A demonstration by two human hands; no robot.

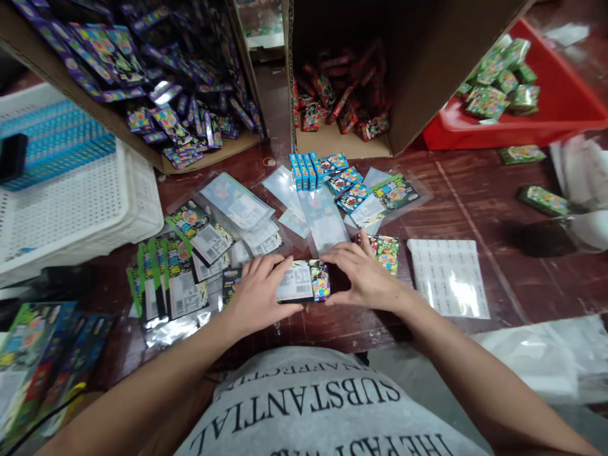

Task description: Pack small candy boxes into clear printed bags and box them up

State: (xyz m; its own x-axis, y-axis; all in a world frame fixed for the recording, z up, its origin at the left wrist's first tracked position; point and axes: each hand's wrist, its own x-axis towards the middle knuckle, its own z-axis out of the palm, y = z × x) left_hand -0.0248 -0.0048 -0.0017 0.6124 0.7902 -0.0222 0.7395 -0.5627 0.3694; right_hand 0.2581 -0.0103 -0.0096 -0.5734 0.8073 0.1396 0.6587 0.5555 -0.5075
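A flat black package with a white label point(295, 282) lies in front of me, and a small purple patterned box point(320, 280) is at its right end. My left hand point(263, 291) rests over the package's left part, thumb and fingers apart on its face. Curved around the right end, my right hand point(358, 272) has its thumb and fingertips at the purple box. Red and green small boxes point(387, 253) sit just beyond my right hand. Small blue boxes point(306, 171) stand and lie farther back on clear bags.
Black-and-green packages point(180, 278) overlap at left beside a white basket point(137, 196). Cardboard boxes of purple packs point(190, 120) and red packs point(332, 95) stand behind. A red tray point(560, 95) is back right; a sticker sheet point(449, 278) lies right.
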